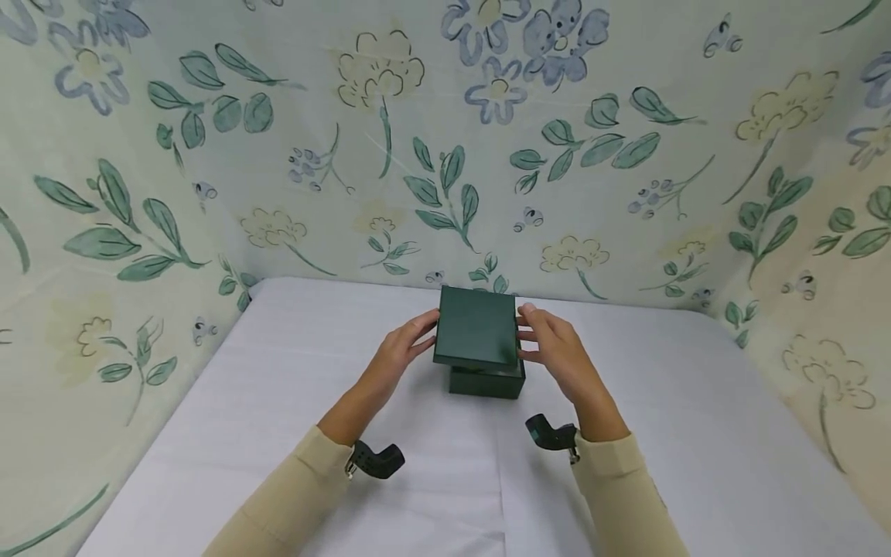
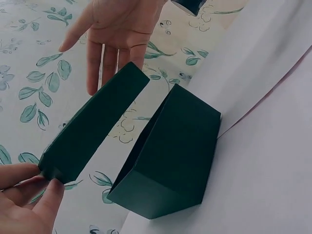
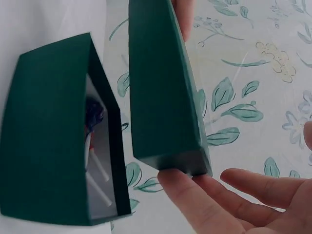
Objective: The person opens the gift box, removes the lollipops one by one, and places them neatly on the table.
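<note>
A dark green box lid [image 1: 477, 326] is held tilted above its matching green box [image 1: 486, 383], with a gap between them. My left hand [image 1: 400, 352] pinches the lid's left end between thumb and fingers [image 2: 51, 202]. At the opposite end, my right hand [image 1: 560, 348] touches the lid with fingertips, its fingers fairly straight. In the right wrist view, the open-topped box [image 3: 46, 131] shows lollipops [image 3: 97, 163] inside, with white sticks and dark blue and red wrappers. From the head view, the lid hides the box's inside.
A white cloth [image 1: 313, 325] covers the table under the box. Behind and at both sides hangs a floral curtain [image 1: 390, 193]. Small black cameras [image 1: 379, 462] sit on both wrists by the beige sleeves [image 1: 292, 495].
</note>
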A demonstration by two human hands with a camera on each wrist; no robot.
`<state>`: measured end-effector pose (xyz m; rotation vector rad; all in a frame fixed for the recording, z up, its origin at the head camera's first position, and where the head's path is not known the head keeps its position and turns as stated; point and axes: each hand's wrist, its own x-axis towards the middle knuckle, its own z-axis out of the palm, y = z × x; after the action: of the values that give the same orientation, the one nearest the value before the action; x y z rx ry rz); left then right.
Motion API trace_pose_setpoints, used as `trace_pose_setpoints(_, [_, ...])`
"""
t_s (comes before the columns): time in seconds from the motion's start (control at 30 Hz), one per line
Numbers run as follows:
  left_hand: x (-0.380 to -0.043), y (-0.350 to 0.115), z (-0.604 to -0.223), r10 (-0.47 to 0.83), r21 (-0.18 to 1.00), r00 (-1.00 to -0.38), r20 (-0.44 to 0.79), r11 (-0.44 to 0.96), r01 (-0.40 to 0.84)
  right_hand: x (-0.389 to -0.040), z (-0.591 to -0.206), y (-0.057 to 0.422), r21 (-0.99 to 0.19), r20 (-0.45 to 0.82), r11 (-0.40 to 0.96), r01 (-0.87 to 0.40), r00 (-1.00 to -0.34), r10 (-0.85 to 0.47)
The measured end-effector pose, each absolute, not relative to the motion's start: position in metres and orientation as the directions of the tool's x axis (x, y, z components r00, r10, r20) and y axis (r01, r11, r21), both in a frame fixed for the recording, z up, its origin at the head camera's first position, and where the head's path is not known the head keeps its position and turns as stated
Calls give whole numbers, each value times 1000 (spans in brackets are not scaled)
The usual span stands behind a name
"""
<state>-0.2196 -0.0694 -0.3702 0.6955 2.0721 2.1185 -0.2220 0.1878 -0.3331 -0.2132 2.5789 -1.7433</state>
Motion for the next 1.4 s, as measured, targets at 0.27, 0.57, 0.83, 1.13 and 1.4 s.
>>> trace_pose_setpoints(0.27, [-216,-91,-361,219,955,-930,295,-28,297,-228,-321,163,-953,49,290,-90,-988,-145])
trace_pose_setpoints(0.57, [-216,-111,-359,107,954,-952,286,59,293,-238,-322,135,-968,-6,246,-41,-983,-185])
trace_pose_setpoints(0.83, [-217,-125,-360,13,949,-969,247,197,245,-242,-326,111,-961,-13,273,-50,-974,-224])
trace_pose_setpoints(1.13, [-219,-132,-366,-41,918,-974,223,346,196,-245,-333,96,-972,19,222,-83,-960,-279])
trace_pose_setpoints(1.4, [-221,-139,-367,-91,878,-963,253,439,189,-249,-335,86,-969,30,228,-99,-958,-287])
